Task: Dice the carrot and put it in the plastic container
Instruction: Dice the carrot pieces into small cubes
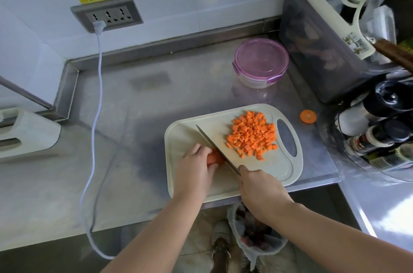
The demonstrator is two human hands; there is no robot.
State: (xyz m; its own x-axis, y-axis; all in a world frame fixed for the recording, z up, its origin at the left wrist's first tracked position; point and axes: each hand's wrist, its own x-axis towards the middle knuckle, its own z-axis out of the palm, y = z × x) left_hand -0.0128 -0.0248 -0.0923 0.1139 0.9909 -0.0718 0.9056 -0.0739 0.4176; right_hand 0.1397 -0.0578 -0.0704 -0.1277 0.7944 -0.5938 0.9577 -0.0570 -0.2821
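Dicing looks nearly done: cubes (252, 136) heaped on board (190, 134); left grip (196, 167) holds the last carrot stub (214, 157), right grip (261, 192) the knife (214, 145); container (261, 60) lidded, apparently unfilled.

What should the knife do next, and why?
Probably slice down through the carrot stub. The left hand holds that uncut stub on the board, and the knife in the right hand has its blade at the stub's end. Dice lie piled beside it and the container is shut, so cutting likely comes first.
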